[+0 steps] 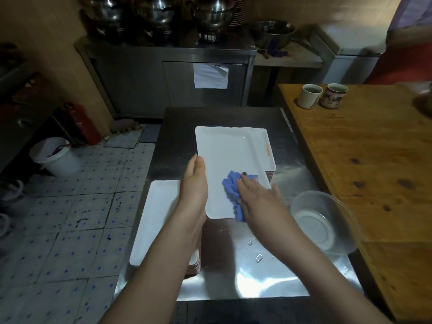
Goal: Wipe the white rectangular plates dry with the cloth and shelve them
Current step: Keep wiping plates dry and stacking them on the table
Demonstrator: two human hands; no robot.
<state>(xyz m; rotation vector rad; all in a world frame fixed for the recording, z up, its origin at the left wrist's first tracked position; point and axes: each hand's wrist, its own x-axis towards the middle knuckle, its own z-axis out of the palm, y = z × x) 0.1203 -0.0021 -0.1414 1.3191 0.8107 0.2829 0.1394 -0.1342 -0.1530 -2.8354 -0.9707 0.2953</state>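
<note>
A white rectangular plate [231,155] with a side compartment is held over the steel table [257,279]. My left hand [194,183] grips its left edge, thumb on top. My right hand [259,199] lies flat on a bunched blue cloth [230,187] and presses it onto the plate's near right part. Edges of a stack of plates [271,174] show under the held plate's right side. A second stack of white plates [156,218] sits at the table's left edge, partly hidden by my left forearm.
A clear plastic bowl [325,220] stands to the right of my right hand. Water drops [258,257] lie on the steel. Two mugs [308,95] stand on the wooden table [374,164] on the right. A white bucket [56,157] and a red extinguisher [81,125] stand on the floor at left. A person [406,43] is at the top right.
</note>
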